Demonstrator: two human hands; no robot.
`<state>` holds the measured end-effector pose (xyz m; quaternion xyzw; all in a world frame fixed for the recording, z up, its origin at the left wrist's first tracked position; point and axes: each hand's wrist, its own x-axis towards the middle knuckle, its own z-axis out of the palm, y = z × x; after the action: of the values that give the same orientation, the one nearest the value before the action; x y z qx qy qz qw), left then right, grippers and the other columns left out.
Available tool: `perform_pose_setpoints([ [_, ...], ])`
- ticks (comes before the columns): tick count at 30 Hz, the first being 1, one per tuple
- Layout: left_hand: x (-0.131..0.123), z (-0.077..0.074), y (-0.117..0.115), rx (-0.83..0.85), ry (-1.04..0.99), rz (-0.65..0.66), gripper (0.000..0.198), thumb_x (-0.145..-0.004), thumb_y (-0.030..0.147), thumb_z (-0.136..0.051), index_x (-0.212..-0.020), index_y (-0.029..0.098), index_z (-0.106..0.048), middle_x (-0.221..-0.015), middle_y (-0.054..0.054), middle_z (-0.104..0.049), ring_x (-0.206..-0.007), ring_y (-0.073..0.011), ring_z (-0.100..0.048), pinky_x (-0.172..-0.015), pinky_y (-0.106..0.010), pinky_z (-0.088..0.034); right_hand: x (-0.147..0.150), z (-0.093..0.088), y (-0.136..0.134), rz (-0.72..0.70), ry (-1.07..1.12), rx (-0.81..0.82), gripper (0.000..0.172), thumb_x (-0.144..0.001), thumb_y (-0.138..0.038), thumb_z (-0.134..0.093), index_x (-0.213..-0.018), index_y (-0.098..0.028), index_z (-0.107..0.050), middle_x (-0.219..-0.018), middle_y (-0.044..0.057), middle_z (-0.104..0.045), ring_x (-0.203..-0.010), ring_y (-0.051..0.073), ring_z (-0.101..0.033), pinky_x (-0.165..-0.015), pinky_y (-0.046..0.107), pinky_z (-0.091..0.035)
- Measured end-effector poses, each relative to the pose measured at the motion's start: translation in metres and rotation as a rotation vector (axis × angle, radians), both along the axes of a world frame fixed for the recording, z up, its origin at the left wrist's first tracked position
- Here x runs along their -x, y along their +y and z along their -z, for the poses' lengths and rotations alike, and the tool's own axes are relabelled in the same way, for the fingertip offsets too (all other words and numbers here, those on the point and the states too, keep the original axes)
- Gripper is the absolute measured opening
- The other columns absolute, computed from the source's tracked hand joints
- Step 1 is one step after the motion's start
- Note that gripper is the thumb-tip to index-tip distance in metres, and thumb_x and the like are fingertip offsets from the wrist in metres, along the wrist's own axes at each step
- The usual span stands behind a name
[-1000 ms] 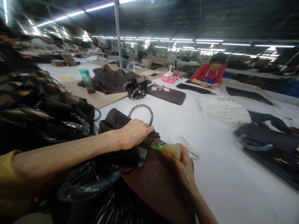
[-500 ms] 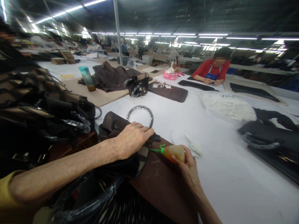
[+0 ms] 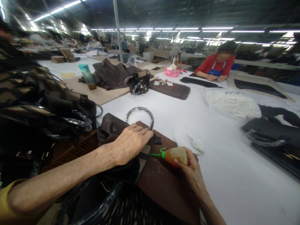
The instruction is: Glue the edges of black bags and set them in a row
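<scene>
An amber squeeze bottle (image 3: 177,155) sat gripped in the right hand (image 3: 191,173), its green nozzle pointing at the left hand (image 3: 130,143), which lay open and flat on a dark brown handbag (image 3: 112,126) just beside it. Far across the white table (image 3: 222,168), a pink basket (image 3: 172,74) held small items.

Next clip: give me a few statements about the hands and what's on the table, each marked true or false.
1. The right hand holds a squeeze bottle. True.
2. The left hand is lifted clear of the bag. False: it lies flat on it.
3. The nozzle points at the person in red. False: it points left, toward the bag.
4. A teal bottle stands upright on the table's far left side. True.
</scene>
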<state>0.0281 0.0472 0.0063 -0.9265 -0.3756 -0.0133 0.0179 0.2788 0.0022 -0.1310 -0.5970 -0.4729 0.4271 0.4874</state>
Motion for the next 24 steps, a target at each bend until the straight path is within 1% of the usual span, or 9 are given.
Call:
perform_pose_setpoints([
  [3, 0.002, 0.004, -0.002, -0.027, -0.025, 0.006, 0.015, -0.086, 0.013, -0.040, -0.098, 0.016, -0.049, -0.096, -0.006, -0.060, -0.090, -0.0208, -0.054, -0.079, -0.034, -0.039, 0.000, -0.002, -0.001, -0.012, -0.016, 0.016, 0.053, -0.065, -0.037, -0.071, -0.112, -0.023, -0.052, -0.101, 0.002, -0.059, -0.092, 0.025, -0.055, -0.078, 0.033, -0.046],
  [6, 0.005, 0.007, -0.005, -0.037, -0.042, 0.015, 0.015, -0.087, 0.015, -0.039, -0.099, 0.016, -0.049, -0.097, -0.007, -0.059, -0.092, -0.0212, -0.054, -0.080, -0.035, -0.038, 0.001, -0.003, -0.001, -0.015, 0.023, 0.020, 0.051, -0.066, -0.038, -0.070, -0.111, -0.024, -0.050, -0.101, 0.002, -0.057, -0.092, 0.025, -0.054, -0.078, 0.032, -0.046],
  [8, 0.006, 0.008, -0.007, -0.034, -0.044, 0.016, 0.014, -0.087, 0.015, -0.040, -0.097, 0.016, -0.049, -0.097, -0.006, -0.059, -0.091, -0.0212, -0.053, -0.079, -0.035, -0.038, 0.001, -0.003, -0.001, -0.022, 0.043, 0.026, 0.051, -0.067, -0.038, -0.069, -0.112, -0.024, -0.049, -0.102, 0.002, -0.056, -0.093, 0.024, -0.053, -0.078, 0.033, -0.045],
  [12, 0.006, 0.009, -0.009, -0.036, -0.042, 0.007, 0.011, -0.085, 0.014, -0.043, -0.093, 0.016, -0.049, -0.091, -0.005, -0.058, -0.086, -0.0208, -0.053, -0.077, -0.034, -0.038, 0.003, -0.002, -0.003, -0.045, 0.008, 0.043, 0.052, -0.068, -0.038, -0.069, -0.114, -0.024, -0.048, -0.102, 0.002, -0.056, -0.093, 0.025, -0.053, -0.080, 0.035, -0.044],
  [15, 0.006, 0.009, -0.009, -0.035, -0.039, 0.013, 0.011, -0.083, 0.014, -0.046, -0.093, 0.016, -0.049, -0.089, -0.004, -0.057, -0.085, -0.0210, -0.052, -0.076, -0.034, -0.038, 0.003, -0.004, -0.006, -0.068, -0.002, 0.056, 0.051, -0.069, -0.038, -0.069, -0.114, -0.025, -0.048, -0.101, 0.002, -0.055, -0.092, 0.025, -0.053, -0.077, 0.034, -0.045],
  [21, 0.006, 0.010, -0.014, -0.030, -0.045, 0.021, 0.014, -0.084, 0.012, -0.043, -0.095, 0.016, -0.049, -0.094, -0.006, -0.058, -0.088, -0.0209, -0.053, -0.079, -0.035, -0.038, 0.004, -0.020, -0.012, -0.068, -0.077, 0.085, 0.046, -0.068, -0.037, -0.070, -0.109, -0.025, -0.052, -0.092, 0.000, -0.058, -0.084, 0.023, -0.055, -0.072, 0.030, -0.048],
  [24, 0.007, 0.012, -0.016, -0.045, -0.056, 0.021, 0.017, -0.083, 0.013, -0.044, -0.099, 0.016, -0.049, -0.100, -0.008, -0.059, -0.093, -0.0219, -0.053, -0.081, -0.035, -0.038, 0.006, -0.028, -0.013, -0.068, -0.047, 0.102, 0.045, -0.067, -0.036, -0.070, -0.106, -0.024, -0.053, -0.090, 0.000, -0.059, -0.082, 0.023, -0.056, -0.068, 0.030, -0.050],
])
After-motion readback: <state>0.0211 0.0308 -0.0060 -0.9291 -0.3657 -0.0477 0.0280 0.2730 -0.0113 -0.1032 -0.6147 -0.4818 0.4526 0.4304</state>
